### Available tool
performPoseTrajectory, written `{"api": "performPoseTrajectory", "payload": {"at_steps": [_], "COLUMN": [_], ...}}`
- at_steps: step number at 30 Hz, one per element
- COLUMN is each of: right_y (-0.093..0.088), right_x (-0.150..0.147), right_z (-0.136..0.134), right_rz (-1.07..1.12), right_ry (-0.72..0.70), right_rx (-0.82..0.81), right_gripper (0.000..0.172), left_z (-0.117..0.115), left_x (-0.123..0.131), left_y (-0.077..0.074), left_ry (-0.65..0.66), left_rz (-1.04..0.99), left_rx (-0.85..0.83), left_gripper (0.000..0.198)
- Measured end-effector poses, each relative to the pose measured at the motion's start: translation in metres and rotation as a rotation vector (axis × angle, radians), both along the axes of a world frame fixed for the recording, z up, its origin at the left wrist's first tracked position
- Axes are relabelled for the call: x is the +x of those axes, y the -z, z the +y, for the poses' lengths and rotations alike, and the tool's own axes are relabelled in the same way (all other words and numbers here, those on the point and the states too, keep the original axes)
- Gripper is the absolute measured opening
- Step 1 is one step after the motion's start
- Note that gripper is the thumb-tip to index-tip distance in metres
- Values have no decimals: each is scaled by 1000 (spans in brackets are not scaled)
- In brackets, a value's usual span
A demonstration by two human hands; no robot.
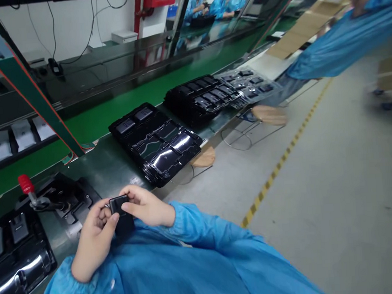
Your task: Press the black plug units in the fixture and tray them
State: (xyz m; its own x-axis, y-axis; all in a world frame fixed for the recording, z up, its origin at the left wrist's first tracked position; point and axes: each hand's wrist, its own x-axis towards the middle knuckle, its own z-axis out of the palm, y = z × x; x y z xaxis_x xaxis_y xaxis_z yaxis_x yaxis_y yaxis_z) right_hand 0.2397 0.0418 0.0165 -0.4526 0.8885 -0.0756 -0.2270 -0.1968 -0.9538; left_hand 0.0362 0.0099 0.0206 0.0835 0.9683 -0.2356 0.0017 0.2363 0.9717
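Head view | left hand [94, 234] and right hand [146, 208] both grip small black part [120, 212]

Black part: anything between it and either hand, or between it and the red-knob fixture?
Nothing visible. The left hand and right hand both hold the black part directly, bare fingers on it. Toward the red-knob fixture at its left, only the left hand itself lies between.

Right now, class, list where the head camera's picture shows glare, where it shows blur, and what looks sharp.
Head view: glare streaks on the glossy black tray and the lower-left tray; the co-worker's blue sleeve at upper right is motion-blurred; the left hand, right hand and small black part are sharp.
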Motion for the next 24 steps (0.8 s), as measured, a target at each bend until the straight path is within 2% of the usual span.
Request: {"api": "performPoseTrajectory", "payload": {"at_steps": [3, 6, 8, 10, 12, 14, 17, 21, 24], "right_y": [-24, -46, -54, -57, -53, -45, -29, -10, -2], "right_x": [34, 75, 104, 129, 148, 160, 169, 178, 187], "right_z": [19, 62, 103, 146, 185, 215, 243, 260, 266], "right_rz": [-92, -233, -327, -418, -549, -654, -736, -872, -1014], "right_ry": [165, 442, 652, 825, 923, 958, 968, 912, 846], "right_rx": [84, 168, 199, 143, 58, -7, -47, -88, -70], "right_gripper": [37, 31, 23, 17, 15, 14, 15, 15, 15], "left_z": [12, 16, 14, 9, 1, -11, -31, -53, -60], "left_x": [17, 23, 20, 10, -4, -23, -55, -88, -99], "left_y": [-11, -17, -15, -8, 3, 17, 40, 68, 76], "left_ry": [86, 97, 75, 47, 9, -42, -137, -374, -534], "left_rz": [-52, -71, -53, -24, 13, 66, 154, 212, 233], "left_rx": [7, 1, -19, -49, -84, -128, -200, -279, -272], "left_gripper": [61, 63, 59, 54, 51, 48, 41, 54, 64]}}
